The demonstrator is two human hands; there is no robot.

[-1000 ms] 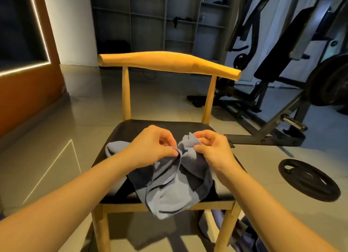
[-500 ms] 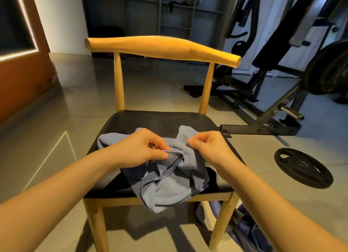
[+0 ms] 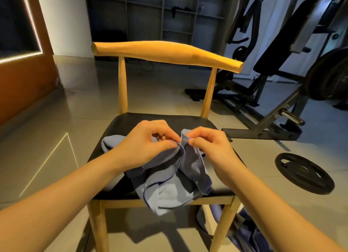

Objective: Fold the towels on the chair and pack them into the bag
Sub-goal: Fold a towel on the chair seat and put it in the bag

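Observation:
A crumpled blue-grey towel [image 3: 169, 187] lies on the black seat of a wooden chair [image 3: 165, 53], with its lower part hanging over the seat's front edge. My left hand [image 3: 145, 140] pinches the towel's hem between thumb and fingers. My right hand [image 3: 209, 144] pinches the same hem a little to the right, so both hands nearly touch above the seat's middle. A dark blue bag [image 3: 250, 233] lies on the floor under the chair's front right leg, mostly hidden.
A black weight plate [image 3: 304, 172] lies on the tiled floor to the right. A weight bench and rack [image 3: 282, 105] stand behind it. Grey shelves [image 3: 160, 12] line the back wall. An orange wall panel [image 3: 22, 78] is at the left.
The camera view shifted a little between frames. My two hands moved closer together along the towel's top hem, lifting the edge slightly; the towel stays bunched on the seat.

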